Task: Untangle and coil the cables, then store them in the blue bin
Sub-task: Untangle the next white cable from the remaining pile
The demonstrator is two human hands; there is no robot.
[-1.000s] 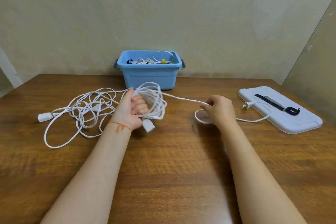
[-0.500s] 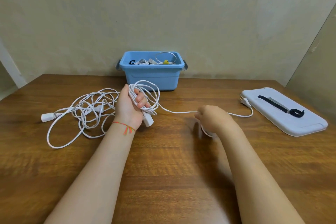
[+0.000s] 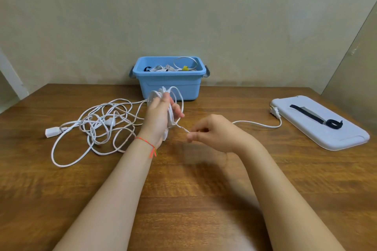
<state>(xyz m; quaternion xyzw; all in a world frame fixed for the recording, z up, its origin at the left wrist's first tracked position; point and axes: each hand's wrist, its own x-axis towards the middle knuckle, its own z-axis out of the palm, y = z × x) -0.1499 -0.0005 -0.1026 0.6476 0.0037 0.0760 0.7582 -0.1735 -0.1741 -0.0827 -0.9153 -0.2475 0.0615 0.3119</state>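
1. The left hand (image 3: 158, 120) is closed around a bundle of white cable loops (image 3: 173, 100), held upright above the wooden table (image 3: 193, 199), just in front of the blue bin (image 3: 169, 85).
2. The right hand (image 3: 216, 133) pinches a single strand of the same cable between thumb and fingertips, close beside the left hand; the strand runs out past it to the right, across the table, to a plug (image 3: 274, 111) lying against the edge of the white lid (image 3: 326, 128).
3. A loose tangle of cable (image 3: 98, 126) lies on the table left of the left hand, ending in a white socket (image 3: 52, 132) near the left edge.
4. The bin stands at the far table edge against the wall and already holds coiled white cables.
5. A black strap (image 3: 318, 117) lies on the lid.
6. The table's near half, beneath the forearms, is bare wood; the lid sits near the right edge.
7. No readable writing shows; the bin's contents are too small to make out, perhaps a yellow tie among them.
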